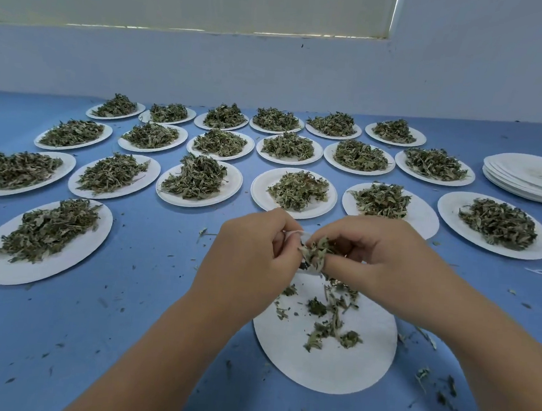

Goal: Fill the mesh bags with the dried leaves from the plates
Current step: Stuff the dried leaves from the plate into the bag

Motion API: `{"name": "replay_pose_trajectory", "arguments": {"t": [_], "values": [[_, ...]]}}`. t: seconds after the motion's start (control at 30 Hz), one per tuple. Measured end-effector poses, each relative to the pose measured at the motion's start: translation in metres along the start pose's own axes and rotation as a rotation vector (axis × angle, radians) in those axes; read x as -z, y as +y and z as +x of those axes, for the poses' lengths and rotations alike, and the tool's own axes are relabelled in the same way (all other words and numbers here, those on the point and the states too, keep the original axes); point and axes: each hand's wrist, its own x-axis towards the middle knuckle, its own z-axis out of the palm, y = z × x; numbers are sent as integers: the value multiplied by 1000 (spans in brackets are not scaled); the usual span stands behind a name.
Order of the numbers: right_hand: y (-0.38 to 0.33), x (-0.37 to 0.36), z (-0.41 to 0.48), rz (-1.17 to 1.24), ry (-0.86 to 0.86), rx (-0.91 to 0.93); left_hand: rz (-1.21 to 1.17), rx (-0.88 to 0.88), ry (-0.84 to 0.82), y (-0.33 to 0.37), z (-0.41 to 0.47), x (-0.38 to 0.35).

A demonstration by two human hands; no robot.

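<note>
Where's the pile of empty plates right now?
In the head view, the stack of empty plates sits far right on the blue table, just beside the second row's last heaped plate.

1. The blue worktop (144, 292) lies open between the heaped white paper plate (2, 267) at near left and the near white paper plate (330, 368); only leaf crumbs (201, 232) lie there.
2. Three rows of leaf-heaped white paper plates (232, 185) fill the far worktop, with narrow gaps between them.
3. A stack of empty white paper plates (534, 182) blocks the far right.
4. A white wall (274, 74) closes the back.
</note>
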Motion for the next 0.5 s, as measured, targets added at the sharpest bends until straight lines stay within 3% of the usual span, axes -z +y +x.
{"name": "replay_pose_trajectory", "arguments": {"t": [0.33, 0.5], "values": [[-4, -11, 1, -359, 140, 47, -109, 82, -51, 3, -2, -6], [-6, -13, 0, -306, 195, 42, -159, 150, -36, 3, 0, -5]]}}
